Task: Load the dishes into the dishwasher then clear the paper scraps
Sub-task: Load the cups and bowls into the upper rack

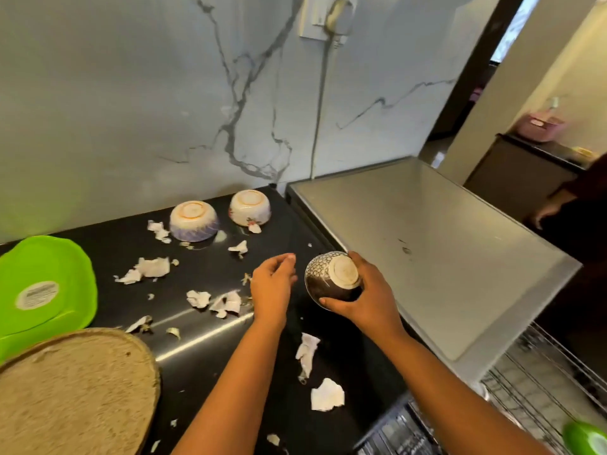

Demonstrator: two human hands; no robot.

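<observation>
Over the counter [262, 389], the right hand [364, 300] grips one dark bowl [322, 284] (two pale bowls [193, 221] [250, 208] behind), left hand [271, 287] relaxed, empty.

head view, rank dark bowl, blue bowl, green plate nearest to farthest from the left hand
1. dark bowl, just right of the left hand, gripped by the right hand
2. blue bowl, upside down, back left
3. green plate, far left

Glossy black counter [203, 326], torn paper scraps [326, 395], glazed ceramic bowl [331, 280].
</observation>
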